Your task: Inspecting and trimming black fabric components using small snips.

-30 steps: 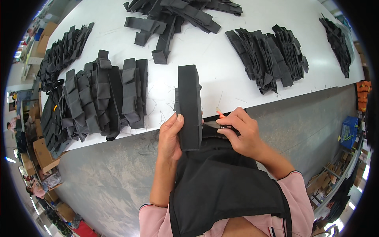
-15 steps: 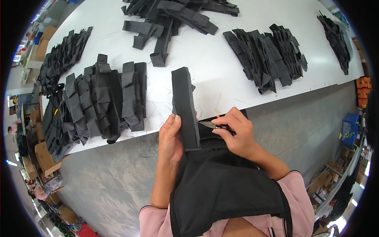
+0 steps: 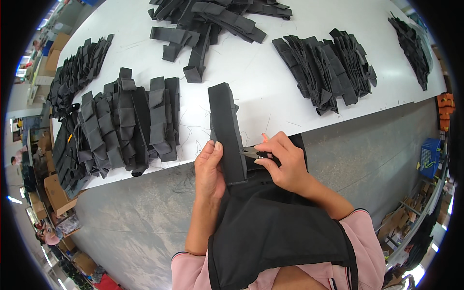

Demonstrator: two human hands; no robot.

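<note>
My left hand (image 3: 209,164) grips a long dark grey fabric strip (image 3: 224,121) by its left edge, thumb on the front face. The strip stands nearly upright before me, its upper part over the table's front edge and its lower end above my black apron (image 3: 285,232). In my right hand (image 3: 288,163) is a pair of thread snips (image 3: 252,153) with black handles. Their metal tips point left and meet the strip's right edge, roughly level with my left fingers. Whether the tips touch a thread there is too small to tell.
On the white table (image 3: 261,108) lie a loose strip pile (image 3: 203,24), stacked strips at left (image 3: 116,121), far left (image 3: 79,67), right (image 3: 319,67) and far right (image 3: 411,53). Loose threads are scattered about. A cardboard box (image 3: 58,193) and blue crate (image 3: 429,157) stand aside.
The snips have shifted slightly left and down, their tips closer to the strip's edge. My right fingers curl more tightly around the handles. The left hand's hold is nearly the same.
</note>
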